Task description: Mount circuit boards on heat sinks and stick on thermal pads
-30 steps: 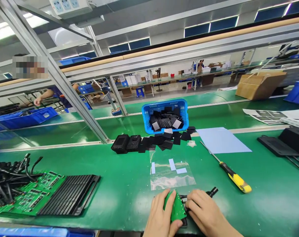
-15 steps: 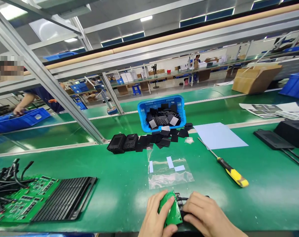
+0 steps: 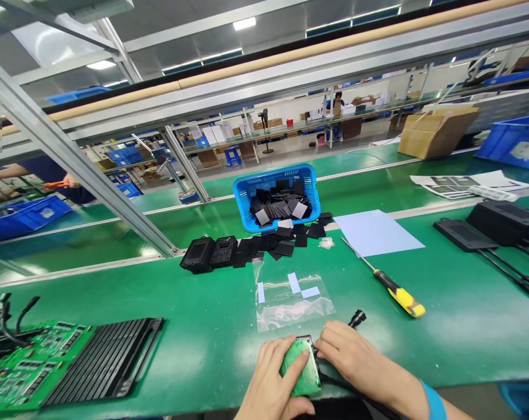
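My left hand (image 3: pixel 268 373) is closed around a green circuit board (image 3: pixel 298 368), thumb across its face, near the bench's front edge. A black housing rim (image 3: pixel 307 339) shows at the board's upper side; how far the board sits inside it is hard to tell. Against the right side of the housing, my right hand (image 3: pixel 347 350) pinches a black cable, mostly hidden by the fingers. A black cable connector (image 3: pixel 357 318) sticks out beyond that hand, and more black cable (image 3: pixel 340 382) runs below it. Above the hands lies a clear plastic bag (image 3: pixel 290 315) with white strips (image 3: pixel 294 283).
To the right lies a yellow-black screwdriver (image 3: pixel 399 294). A blue basket (image 3: pixel 242 204) of black plates stands behind, near two black housings (image 3: pixel 198 255). Circuit boards with cables (image 3: pixel 49 367) and a slotted black rack (image 3: pixel 109 356) sit left. Black cased units (image 3: pixel 468 235) are at right.
The board has tilted flatter against the black housing. My right hand has shifted up along the housing's side, and the cable connector now shows beyond it. The whole view has shifted slightly.
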{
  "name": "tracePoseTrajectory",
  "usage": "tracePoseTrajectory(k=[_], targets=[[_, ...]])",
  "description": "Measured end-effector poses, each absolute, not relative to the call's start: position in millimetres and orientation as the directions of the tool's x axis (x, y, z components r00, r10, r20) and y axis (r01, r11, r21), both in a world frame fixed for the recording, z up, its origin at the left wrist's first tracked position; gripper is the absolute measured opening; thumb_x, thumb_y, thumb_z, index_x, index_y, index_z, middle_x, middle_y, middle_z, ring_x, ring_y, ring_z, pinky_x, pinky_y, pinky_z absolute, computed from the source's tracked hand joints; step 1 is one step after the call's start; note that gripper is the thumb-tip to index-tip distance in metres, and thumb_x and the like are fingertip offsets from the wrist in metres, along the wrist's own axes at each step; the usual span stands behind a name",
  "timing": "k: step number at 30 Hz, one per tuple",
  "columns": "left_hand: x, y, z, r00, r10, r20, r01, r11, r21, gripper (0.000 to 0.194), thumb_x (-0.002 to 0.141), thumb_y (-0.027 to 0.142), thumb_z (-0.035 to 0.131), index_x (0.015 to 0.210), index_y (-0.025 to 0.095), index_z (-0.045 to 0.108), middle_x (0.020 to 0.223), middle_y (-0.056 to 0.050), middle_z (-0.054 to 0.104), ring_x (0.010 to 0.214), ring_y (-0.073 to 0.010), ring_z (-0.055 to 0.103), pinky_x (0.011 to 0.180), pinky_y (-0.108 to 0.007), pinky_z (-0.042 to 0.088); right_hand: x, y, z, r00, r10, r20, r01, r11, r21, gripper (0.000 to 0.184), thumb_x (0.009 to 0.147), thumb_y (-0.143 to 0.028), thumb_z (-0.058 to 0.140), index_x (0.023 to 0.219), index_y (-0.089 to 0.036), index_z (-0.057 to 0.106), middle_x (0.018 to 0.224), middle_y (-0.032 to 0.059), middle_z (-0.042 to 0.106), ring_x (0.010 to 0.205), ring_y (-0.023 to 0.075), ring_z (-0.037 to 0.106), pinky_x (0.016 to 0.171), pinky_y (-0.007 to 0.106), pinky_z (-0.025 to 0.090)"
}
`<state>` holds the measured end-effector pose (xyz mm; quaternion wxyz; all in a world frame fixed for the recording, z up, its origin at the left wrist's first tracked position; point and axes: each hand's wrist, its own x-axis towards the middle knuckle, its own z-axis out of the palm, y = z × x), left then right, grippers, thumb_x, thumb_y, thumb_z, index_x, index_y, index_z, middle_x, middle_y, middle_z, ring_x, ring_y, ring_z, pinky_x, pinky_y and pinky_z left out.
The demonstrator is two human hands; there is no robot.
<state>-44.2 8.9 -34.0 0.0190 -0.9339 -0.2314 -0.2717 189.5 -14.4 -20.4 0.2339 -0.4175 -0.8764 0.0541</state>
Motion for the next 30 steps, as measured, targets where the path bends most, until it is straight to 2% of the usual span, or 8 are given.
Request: tracePoseTrajectory(k=[2, 5, 10, 16, 21, 24, 28, 30], targets=[[-41.6, 10.3, -27.5, 0.764, 0.413, 0.497, 0.435, -0.897, 0.078, 0.063, 0.084, 0.063, 0.044, 0.125, 0.015, 0.054, 0.119, -0.021, 0.059, 0.105, -0.0285, 0.06, 0.081, -0.043, 0.056, 191.4, -14.1, -23.6, -0.583, 0.718, 0.38, 0.699, 0.682, -0.217, 0.036, 0.104, -0.018, 0.028, 0.087, -0.014, 0.06, 0.08, 0.0054, 0.057, 0.073, 0.0194, 0.048, 0.068, 0.032, 0.04], [-39.7, 13.1, -23.3, 0.774, 0.414, 0.478, 0.433, -0.898, 0.077, 0.062, 0.084, 0.061, 0.045, 0.123, 0.014, 0.054, 0.116, -0.021, 0.06, 0.105, -0.0288, 0.061, 0.081, -0.044, 0.057, 193.6, -11.6, -27.8, -0.607, 0.695, 0.385, 0.694, 0.7, -0.17, 0.032, 0.102, -0.015, 0.032, 0.084, -0.014, 0.059, 0.078, 0.0046, 0.056, 0.07, 0.0188, 0.047, 0.066, 0.031, 0.039], [-40.0, 17.4, -28.2, 0.787, 0.397, 0.473, 0.425, -0.904, 0.051, 0.065, 0.079, 0.064, 0.05, 0.12, 0.013, 0.055, 0.113, -0.021, 0.061, 0.113, -0.0347, 0.059, 0.084, -0.055, 0.056, 193.6, -4.7, -34.5, -0.643, 0.679, 0.354, 0.682, 0.718, -0.14, 0.023, 0.098, -0.011, 0.039, 0.086, -0.014, 0.059, 0.079, 0.0041, 0.057, 0.072, 0.0189, 0.048, 0.068, 0.032, 0.04], [-39.4, 17.3, -30.6, 0.777, 0.434, 0.456, 0.447, -0.89, 0.087, 0.066, 0.077, 0.061, 0.058, 0.122, 0.013, 0.054, 0.116, -0.022, 0.06, 0.108, -0.0328, 0.062, 0.083, -0.051, 0.058, 195.4, 3.0, -27.7, -0.697, 0.63, 0.343, 0.659, 0.751, -0.041, 0.023, 0.095, -0.009, 0.043, 0.081, -0.014, 0.06, 0.077, 0.0039, 0.057, 0.072, 0.0188, 0.048, 0.068, 0.032, 0.041], [-35.6, 16.1, -25.1, 0.783, 0.491, 0.382, 0.487, -0.866, 0.115, 0.073, 0.063, 0.048, 0.081, 0.122, 0.013, 0.055, 0.116, -0.023, 0.06, 0.103, -0.0334, 0.063, 0.078, -0.049, 0.059, 199.4, 9.3, -16.4, -0.77, 0.594, 0.233, 0.617, 0.786, 0.035, 0.019, 0.094, -0.01, 0.049, 0.08, -0.013, 0.061, 0.078, 0.004, 0.059, 0.072, 0.0187, 0.051, 0.067, 0.032, 0.042], [-32.8, 15.1, -24.0, 0.78, 0.512, 0.358, 0.507, -0.854, 0.116, 0.072, 0.059, 0.035, 0.088, 0.12, 0.014, 0.056, 0.117, -0.022, 0.061, 0.102, -0.0337, 0.063, 0.077, -0.049, 0.059, 195.4, 10.4, -13.3, -0.774, 0.607, 0.178, 0.622, 0.782, 0.041, 0.012, 0.09, -0.012, 0.056, 0.08, -0.013, 0.063, 0.076, 0.0043, 0.06, 0.071, 0.0196, 0.053, 0.065, 0.032, 0.043], [-32.3, 14.3, -28.9, 0.774, 0.492, 0.398, 0.501, -0.861, 0.088, 0.062, 0.065, 0.025, 0.083, 0.119, 0.014, 0.056, 0.12, -0.023, 0.062, 0.106, -0.0343, 0.062, 0.081, -0.051, 0.058, 189.9, 13.0, -11.1, -0.76, 0.633, 0.144, 0.644, 0.764, 0.042, 0.007, 0.086, -0.01, 0.06, 0.081, -0.01, 0.065, 0.072, 0.007, 0.06, 0.07, 0.0226, 0.054, 0.062, 0.035, 0.043], [-33.4, 14.3, -31.9, 0.769, 0.487, 0.413, 0.499, -0.862, 0.089, 0.058, 0.07, 0.026, 0.08, 0.122, 0.015, 0.055, 0.122, -0.022, 0.061, 0.109, -0.0345, 0.061, 0.083, -0.053, 0.057, 193.2, 14.7, -7.1, -0.741, 0.657, 0.134, 0.661, 0.75, -0.021, 0.007, 0.087, -0.011, 0.06, 0.085, -0.011, 0.066, 0.076, 0.0061, 0.061, 0.072, 0.0218, 0.055, 0.064, 0.034, 0.044]])
